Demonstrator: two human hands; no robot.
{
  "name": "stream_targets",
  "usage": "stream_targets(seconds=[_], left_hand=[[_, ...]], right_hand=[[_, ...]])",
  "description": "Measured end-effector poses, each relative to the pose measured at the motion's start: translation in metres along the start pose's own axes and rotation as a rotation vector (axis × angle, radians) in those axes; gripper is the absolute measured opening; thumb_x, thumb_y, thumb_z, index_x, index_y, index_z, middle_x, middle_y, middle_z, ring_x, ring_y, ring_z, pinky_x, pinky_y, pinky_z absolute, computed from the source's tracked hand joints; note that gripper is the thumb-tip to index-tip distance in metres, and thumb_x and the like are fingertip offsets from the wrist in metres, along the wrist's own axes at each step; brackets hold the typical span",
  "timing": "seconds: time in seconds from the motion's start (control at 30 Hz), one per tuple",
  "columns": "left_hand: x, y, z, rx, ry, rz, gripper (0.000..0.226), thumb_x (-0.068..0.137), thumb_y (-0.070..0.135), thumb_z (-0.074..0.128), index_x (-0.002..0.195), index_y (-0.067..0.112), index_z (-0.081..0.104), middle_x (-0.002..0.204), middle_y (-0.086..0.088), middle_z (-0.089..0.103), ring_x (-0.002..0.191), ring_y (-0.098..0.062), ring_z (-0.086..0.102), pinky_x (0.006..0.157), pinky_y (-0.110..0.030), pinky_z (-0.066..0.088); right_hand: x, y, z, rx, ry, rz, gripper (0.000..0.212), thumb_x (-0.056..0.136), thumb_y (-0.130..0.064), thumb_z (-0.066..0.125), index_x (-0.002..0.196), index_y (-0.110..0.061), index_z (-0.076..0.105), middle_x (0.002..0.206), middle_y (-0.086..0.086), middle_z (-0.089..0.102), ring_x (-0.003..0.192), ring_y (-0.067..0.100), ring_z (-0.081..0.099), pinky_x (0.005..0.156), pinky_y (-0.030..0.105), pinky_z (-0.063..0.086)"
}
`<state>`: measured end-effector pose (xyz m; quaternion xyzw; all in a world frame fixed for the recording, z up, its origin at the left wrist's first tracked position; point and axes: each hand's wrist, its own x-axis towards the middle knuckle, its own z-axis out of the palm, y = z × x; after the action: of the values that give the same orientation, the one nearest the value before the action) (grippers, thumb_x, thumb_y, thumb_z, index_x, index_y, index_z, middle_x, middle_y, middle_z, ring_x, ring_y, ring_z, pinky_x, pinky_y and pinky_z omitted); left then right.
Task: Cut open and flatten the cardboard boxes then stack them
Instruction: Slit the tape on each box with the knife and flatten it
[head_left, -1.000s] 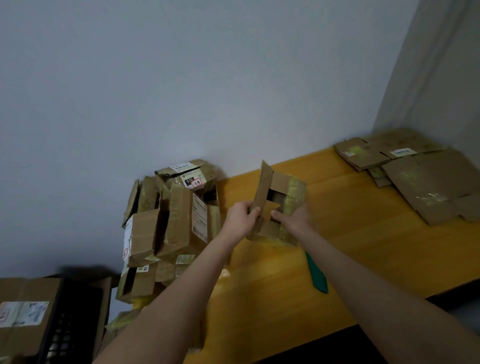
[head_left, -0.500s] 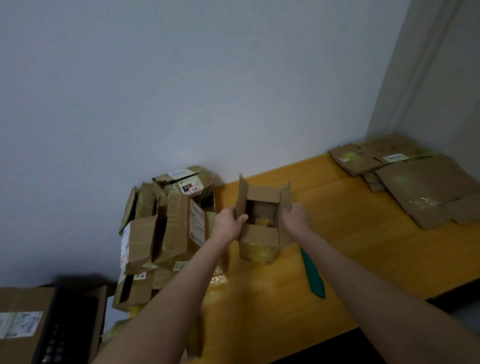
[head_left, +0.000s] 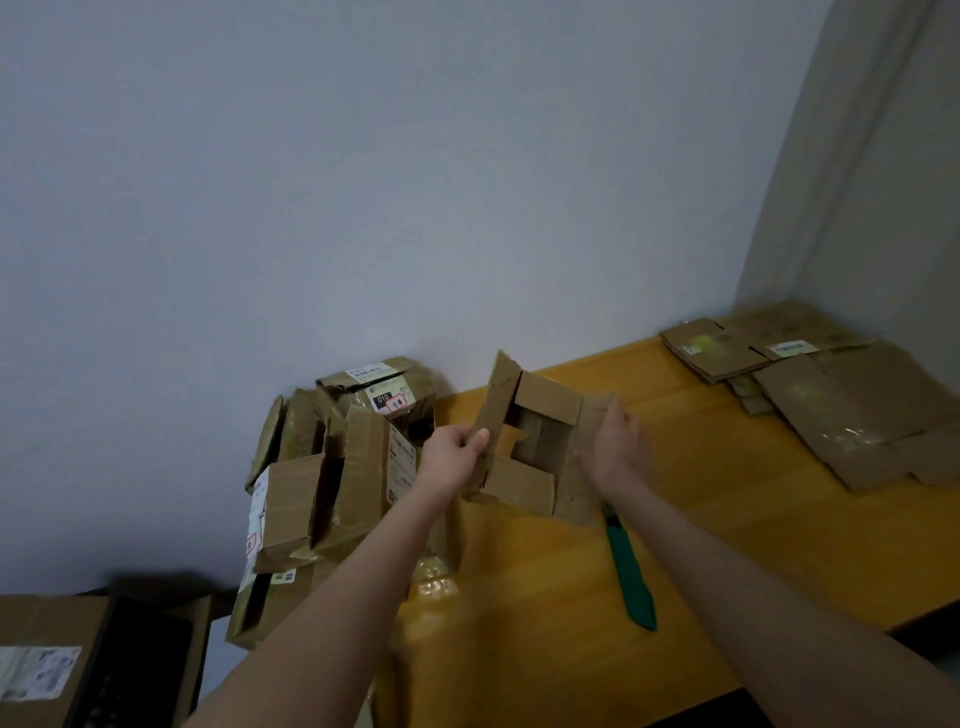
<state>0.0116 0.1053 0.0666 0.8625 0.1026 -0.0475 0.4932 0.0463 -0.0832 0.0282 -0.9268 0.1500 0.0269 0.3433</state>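
A small brown cardboard box (head_left: 524, 480) stands on the yellow wooden table (head_left: 727, 530), its top flaps spread open and its inside showing. My left hand (head_left: 453, 457) grips the box's tall left flap, thumb over its edge. My right hand (head_left: 613, 447) lies against the right flap and side with fingers fairly straight. A green utility knife (head_left: 629, 571) rests on the table just right of the box, under my right forearm. Flattened boxes (head_left: 831, 400) lie stacked at the table's far right corner.
A heap of unopened taped boxes (head_left: 337, 467) leans against the grey wall at the table's left end. Lower left, a large carton (head_left: 41, 670) stands beside a dark crate (head_left: 130, 670). The table's front edge runs along the lower right.
The box has been turned upright and set on the table with its flaps pulled apart. My hands moved outward, left onto the left flap, right flattening against the right side.
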Motion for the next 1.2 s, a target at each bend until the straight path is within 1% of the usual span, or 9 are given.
stream_targets(seconds=[0.13,0.23,0.37,0.53,0.63,0.77,0.93,1.07,1.2], left_hand=[[0.005,0.017,-0.006,0.245,-0.011,0.097,0.029,0.101,0.031,0.048,0.083,0.015,0.064,0.069,0.000,0.059,0.063,-0.012,0.054,0.058,-0.024,0.041],[0.006,0.025,-0.011,0.365,-0.038,0.162,0.033,0.100,0.032,0.049,0.092,0.007,0.069,0.077,-0.008,0.065,0.072,-0.021,0.061,0.064,-0.030,0.045],[0.007,0.030,-0.013,0.460,-0.047,0.254,0.033,0.100,0.031,0.048,0.093,0.006,0.068,0.075,-0.006,0.060,0.071,-0.020,0.057,0.064,-0.030,0.041],[0.021,0.019,-0.030,0.455,0.013,0.230,0.030,0.099,0.034,0.049,0.107,0.014,0.071,0.096,-0.004,0.071,0.090,-0.021,0.064,0.081,-0.039,0.052],[0.021,0.018,-0.036,0.271,0.153,0.203,0.028,0.094,0.031,0.059,0.120,0.024,0.068,0.112,0.003,0.070,0.105,-0.015,0.062,0.089,-0.033,0.050],[0.023,0.011,-0.034,-0.137,0.360,-0.070,0.061,0.089,0.034,0.067,0.140,0.008,0.046,0.132,-0.007,0.056,0.123,-0.025,0.052,0.104,-0.040,0.043],[0.021,-0.007,-0.024,-0.261,0.135,-0.218,0.074,0.087,0.038,0.068,0.145,0.003,0.037,0.140,-0.016,0.051,0.126,-0.032,0.050,0.106,-0.048,0.042],[0.027,-0.011,-0.016,-0.134,0.073,-0.187,0.094,0.078,0.044,0.075,0.151,0.014,0.025,0.146,-0.012,0.044,0.129,-0.031,0.047,0.105,-0.049,0.043],[0.036,-0.002,-0.017,0.178,0.096,-0.191,0.085,0.074,0.056,0.074,0.138,0.014,0.037,0.134,-0.007,0.054,0.119,-0.027,0.055,0.091,-0.037,0.049]], right_hand=[[-0.002,-0.021,-0.019,-0.427,-0.051,-0.127,0.104,0.088,-0.029,0.068,0.152,-0.013,-0.013,0.160,0.014,-0.002,0.147,0.037,-0.004,0.118,0.050,0.009],[-0.001,-0.028,-0.024,-0.421,-0.141,-0.097,0.110,0.081,-0.055,0.067,0.153,-0.013,-0.004,0.158,0.013,0.016,0.145,0.036,0.015,0.114,0.048,0.022],[-0.005,-0.026,-0.022,-0.447,-0.168,-0.132,0.074,0.093,-0.050,0.049,0.148,-0.011,0.019,0.134,0.011,0.051,0.112,0.030,0.056,0.087,0.040,0.050],[-0.006,-0.032,-0.028,-0.070,-0.118,-0.199,0.038,0.104,-0.037,0.030,0.106,-0.010,0.057,0.093,0.008,0.062,0.080,0.022,0.057,0.066,0.030,0.041],[-0.007,-0.030,-0.030,0.167,-0.095,-0.158,0.040,0.104,-0.031,0.037,0.070,-0.013,0.049,0.070,0.002,0.050,0.063,0.016,0.046,0.056,0.030,0.034],[-0.007,-0.030,-0.030,0.288,-0.022,-0.077,0.034,0.103,-0.027,0.041,0.079,-0.006,0.052,0.069,0.003,0.048,0.069,0.020,0.048,0.054,0.030,0.032],[-0.008,-0.027,-0.034,0.387,0.034,-0.030,0.037,0.103,-0.029,0.040,0.085,-0.003,0.060,0.073,0.007,0.054,0.066,0.020,0.050,0.058,0.032,0.040],[-0.012,-0.024,-0.036,0.541,0.022,0.002,0.034,0.101,-0.028,0.045,0.082,-0.004,0.061,0.076,0.009,0.057,0.084,0.038,0.061,0.079,0.057,0.052],[-0.019,-0.026,-0.039,0.614,-0.048,-0.083,0.033,0.100,-0.022,0.048,0.072,-0.007,0.055,0.068,0.004,0.051,0.070,0.026,0.053,0.067,0.043,0.051]])
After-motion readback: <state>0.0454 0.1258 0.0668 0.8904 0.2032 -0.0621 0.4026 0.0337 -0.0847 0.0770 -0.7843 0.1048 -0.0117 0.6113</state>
